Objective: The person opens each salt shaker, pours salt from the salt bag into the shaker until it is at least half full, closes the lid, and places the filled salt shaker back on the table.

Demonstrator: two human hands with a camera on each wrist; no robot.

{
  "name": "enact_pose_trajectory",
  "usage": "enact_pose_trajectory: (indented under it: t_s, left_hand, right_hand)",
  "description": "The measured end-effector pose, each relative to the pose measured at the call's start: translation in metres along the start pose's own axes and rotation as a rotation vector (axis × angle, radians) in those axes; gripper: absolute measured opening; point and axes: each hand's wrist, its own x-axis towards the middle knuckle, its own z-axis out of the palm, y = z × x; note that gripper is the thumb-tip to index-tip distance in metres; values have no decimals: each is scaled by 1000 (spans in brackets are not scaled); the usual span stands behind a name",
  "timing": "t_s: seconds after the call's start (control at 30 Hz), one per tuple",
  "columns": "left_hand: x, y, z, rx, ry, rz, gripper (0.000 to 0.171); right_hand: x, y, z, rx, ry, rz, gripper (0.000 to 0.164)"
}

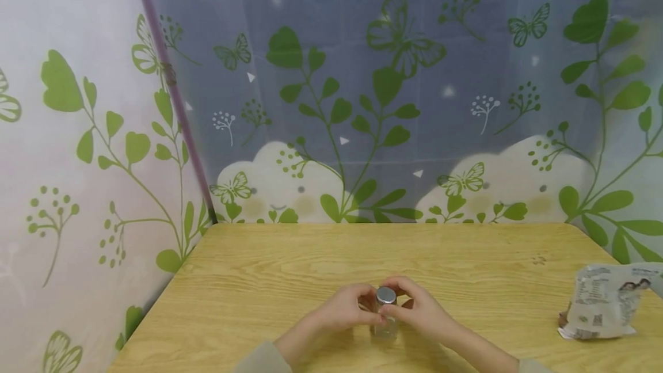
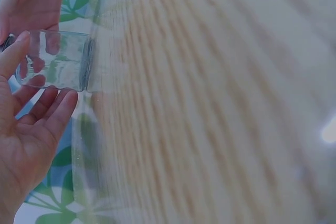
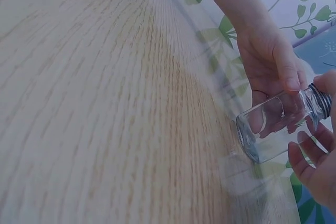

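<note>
A clear glass jar [image 1: 385,328] with a silver screw lid [image 1: 385,295] stands upright on the wooden table, between both hands. My left hand [image 1: 347,307] holds the jar from the left, its thumb across the front just under the lid. From the right, my right hand [image 1: 425,309] pinches around the lid, index finger behind it and thumb in front. The left wrist view shows the see-through glass [image 2: 58,59] with nothing visible inside and the left fingers [image 2: 50,111] along its side. In the right wrist view the lid's ridged edge [image 3: 321,100] lies under the right thumb.
A white printed plastic bag [image 1: 603,307] stands near the table's right edge, with something brown at its lower left corner. Printed curtains [image 1: 321,102] with leaves and butterflies hang behind and to the left of the table [image 1: 290,258].
</note>
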Motion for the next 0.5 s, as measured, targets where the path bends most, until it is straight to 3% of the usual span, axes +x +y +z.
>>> enact_pose_trajectory:
  t_s: [0.2, 0.5]
  left_hand:
    - [1, 4, 0, 14, 19, -10, 24]
    - [0, 3, 2, 4, 17, -4, 26]
  right_hand:
    - [0, -2, -2, -3, -14, -17, 44]
    - [2, -5, 3, -40, 61, 103, 39]
